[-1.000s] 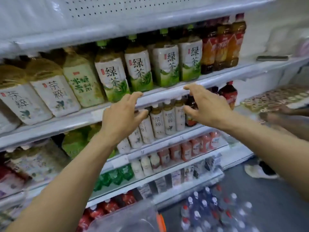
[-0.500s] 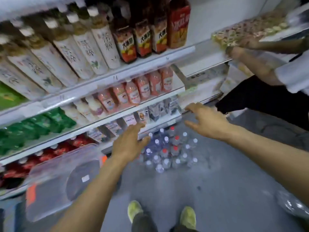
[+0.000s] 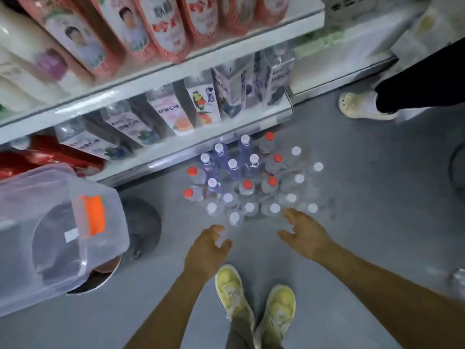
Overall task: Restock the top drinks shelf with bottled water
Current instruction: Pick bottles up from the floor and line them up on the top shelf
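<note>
The water bottles [image 3: 251, 182] stand upright in a tight cluster on the grey floor [image 3: 352, 222], close against the foot of the bottom shelf [image 3: 201, 149]. White caps fill the near and right side of the group, red caps dot the middle and left, and a few bluish bottles with pale caps sit at the far side. None is lifted yet. The top shelf they are meant for is out of sight above.

Both hands hang just on the near side of the cluster, and both are empty. The left hand [image 3: 206, 250] has its fingers loosely spread, close to the nearest white-capped bottle [image 3: 235, 217] but apart from it. The right hand [image 3: 305, 235] is spread wide too, fingertips beside the white caps at the near right edge. Whether they brush one I cannot tell.

To my eye this is the pick-up step, fetching stock from the floor. The next move calls for each hand to close round a bottle at the near edge, where there is room for fingers, and to lift it straight up so the neighbours don't topple.

Further out, the person's yellow shoes [image 3: 254, 303] are planted near, a clear plastic bin [image 3: 57, 235] sits tilted at the left, cartons [image 3: 173, 112] line the bottom shelf, and someone else's pale clog [image 3: 362, 105] shows at the far right.
</note>
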